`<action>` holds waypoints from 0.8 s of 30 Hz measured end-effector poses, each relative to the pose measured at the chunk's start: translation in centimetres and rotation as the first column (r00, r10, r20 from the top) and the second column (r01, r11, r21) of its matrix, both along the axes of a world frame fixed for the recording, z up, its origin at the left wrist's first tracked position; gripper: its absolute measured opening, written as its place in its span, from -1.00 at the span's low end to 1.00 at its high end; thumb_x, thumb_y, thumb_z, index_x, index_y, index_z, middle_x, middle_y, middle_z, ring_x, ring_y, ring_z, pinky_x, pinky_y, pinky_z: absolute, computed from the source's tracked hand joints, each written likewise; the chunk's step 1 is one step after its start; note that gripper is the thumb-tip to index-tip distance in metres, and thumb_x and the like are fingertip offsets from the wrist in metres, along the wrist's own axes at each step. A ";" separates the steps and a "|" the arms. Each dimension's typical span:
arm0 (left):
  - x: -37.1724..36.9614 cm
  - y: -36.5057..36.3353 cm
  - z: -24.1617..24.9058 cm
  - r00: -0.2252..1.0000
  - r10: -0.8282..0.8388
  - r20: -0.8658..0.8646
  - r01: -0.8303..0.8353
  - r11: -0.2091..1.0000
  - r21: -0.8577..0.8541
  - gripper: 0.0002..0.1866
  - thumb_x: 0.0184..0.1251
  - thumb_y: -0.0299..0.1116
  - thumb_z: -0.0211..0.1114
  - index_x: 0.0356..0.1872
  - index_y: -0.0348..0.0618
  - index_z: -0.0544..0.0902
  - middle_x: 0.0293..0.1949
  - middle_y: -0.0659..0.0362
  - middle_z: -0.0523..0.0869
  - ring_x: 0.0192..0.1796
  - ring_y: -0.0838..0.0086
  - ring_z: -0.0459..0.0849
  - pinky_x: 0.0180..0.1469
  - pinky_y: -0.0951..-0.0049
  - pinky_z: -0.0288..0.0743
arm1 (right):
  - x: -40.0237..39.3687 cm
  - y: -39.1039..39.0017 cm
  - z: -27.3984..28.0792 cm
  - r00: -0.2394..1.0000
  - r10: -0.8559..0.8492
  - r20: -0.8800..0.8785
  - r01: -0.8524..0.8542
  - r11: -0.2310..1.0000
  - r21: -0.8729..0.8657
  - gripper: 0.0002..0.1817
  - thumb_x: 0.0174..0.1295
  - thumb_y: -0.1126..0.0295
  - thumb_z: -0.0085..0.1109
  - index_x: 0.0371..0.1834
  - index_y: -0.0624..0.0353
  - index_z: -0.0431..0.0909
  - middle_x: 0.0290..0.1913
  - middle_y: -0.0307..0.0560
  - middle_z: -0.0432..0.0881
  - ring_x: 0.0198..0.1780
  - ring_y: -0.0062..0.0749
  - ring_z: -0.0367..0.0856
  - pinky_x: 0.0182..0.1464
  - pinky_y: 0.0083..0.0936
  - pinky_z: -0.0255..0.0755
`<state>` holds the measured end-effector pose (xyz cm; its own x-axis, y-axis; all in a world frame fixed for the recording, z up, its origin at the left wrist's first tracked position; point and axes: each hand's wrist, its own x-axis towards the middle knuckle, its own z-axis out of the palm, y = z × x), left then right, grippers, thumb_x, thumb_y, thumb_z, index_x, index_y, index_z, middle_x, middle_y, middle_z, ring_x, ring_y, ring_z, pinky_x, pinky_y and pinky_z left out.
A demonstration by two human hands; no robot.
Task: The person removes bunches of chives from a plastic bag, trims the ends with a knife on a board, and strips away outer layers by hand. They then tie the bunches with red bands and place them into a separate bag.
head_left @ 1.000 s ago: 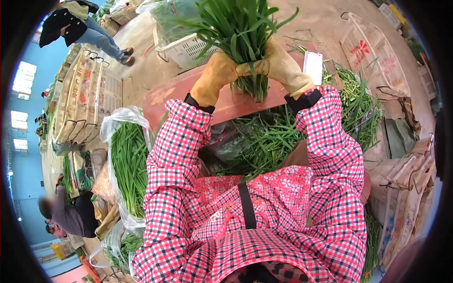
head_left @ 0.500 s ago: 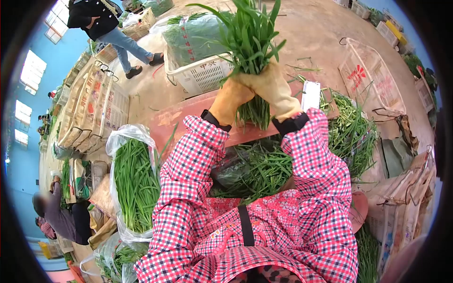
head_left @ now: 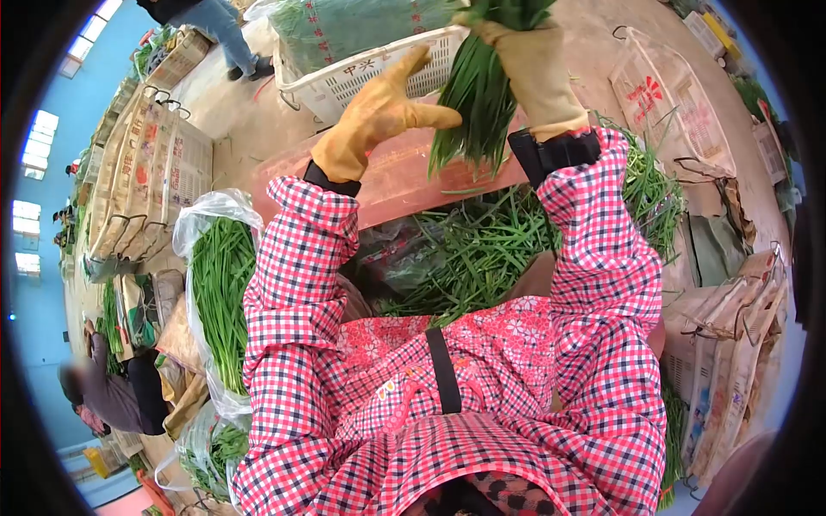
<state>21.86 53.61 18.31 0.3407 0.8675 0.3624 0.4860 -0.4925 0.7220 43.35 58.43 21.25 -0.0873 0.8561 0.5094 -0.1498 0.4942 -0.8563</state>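
My right hand, in a pale work glove, is closed around a bunch of garlic chives above the red board. The long green leaves hang below the fist, and the bunch's top runs out of the frame. To the left, my left hand is in a yellow-orange glove with thumb and fingers spread. It holds nothing, and its fingertips point at the bunch. Loose chives lie in a heap in front of my lap, beside crumpled clear plastic.
A clear bag of chives stands at my left. Beyond the board is a white crate with a large bagged load. Stacked crates stand left, another crate right. One person sits at far left; another person's legs show behind.
My left hand has let go of the bunch and moved left, opening. My right hand still grips the chives, now higher in view and turned. The camera view has shifted.
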 end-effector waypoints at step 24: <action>5.9 -10.0 9.8 0.915 0.298 -0.270 -0.281 0.954 0.103 0.24 -0.25 0.06 0.69 0.47 -0.36 0.23 0.34 -0.27 0.47 0.39 -0.04 0.46 0.41 0.16 0.35 | 0.1 -6.8 5.7 0.652 -0.353 0.671 0.335 0.928 0.163 -0.50 0.16 0.11 0.39 0.05 0.22 0.63 -0.14 0.18 0.75 -0.03 -0.03 0.74 -0.05 -0.27 0.56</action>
